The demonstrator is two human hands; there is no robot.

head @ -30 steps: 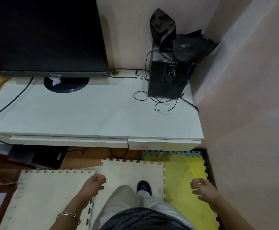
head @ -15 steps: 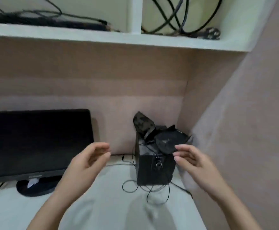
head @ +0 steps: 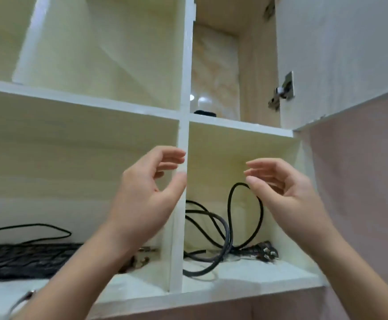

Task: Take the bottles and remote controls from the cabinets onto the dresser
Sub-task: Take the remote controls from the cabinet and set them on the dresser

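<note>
Cabinet shelves (head: 84, 101), cables (head: 228, 229), perhaps keyboard (head: 22, 259)

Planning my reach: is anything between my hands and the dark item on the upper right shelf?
Nothing visible. The cabinet door stands open, and both the left hand and right hand are empty below the dark item.

Cannot identify the low dark object (head: 204, 113) peeking over the upper right shelf (head: 239, 127) lip, see only part of the keyboard (head: 15, 259) cut by the left edge, lose small brownish bits (head: 142, 260) behind the wrist of the left hand (head: 142, 197) and the top of the cable loop (head: 229, 204) behind the fingers (head: 254, 181) of the right hand (head: 287, 192).
</note>
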